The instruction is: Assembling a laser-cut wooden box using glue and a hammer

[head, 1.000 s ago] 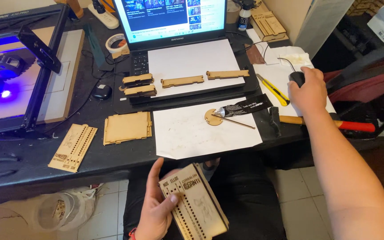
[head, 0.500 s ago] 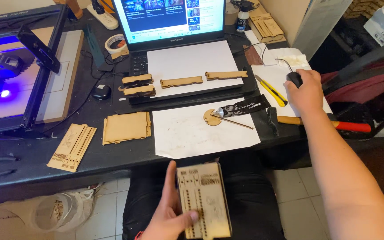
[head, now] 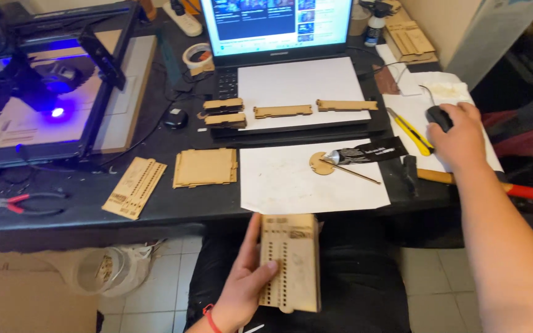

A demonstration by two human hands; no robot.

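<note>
My left hand (head: 242, 287) holds a flat laser-cut wooden panel (head: 290, 262) with rows of small slots, low over my lap below the desk edge. My right hand (head: 461, 135) rests on a black computer mouse (head: 439, 116) at the right side of the black desk (head: 174, 206). An open laptop (head: 276, 28) stands at the back with a white sheet (head: 303, 86) over its keyboard. Several long wooden strips (head: 282, 111) lie along that sheet's front edge.
A laser engraver (head: 44, 92) glowing blue sits at the left. On the desk lie a slotted wood panel (head: 134, 187), a stacked wood square (head: 205, 167), white paper (head: 313, 179) with a wooden disc and stick, a yellow utility knife (head: 409, 131), a hammer (head: 482, 182), red pliers (head: 23, 202) and a tape roll (head: 197, 57).
My left hand has turned the wooden panel from tilted to upright and brought it up closer to the desk edge. My right hand stays on the mouse.
</note>
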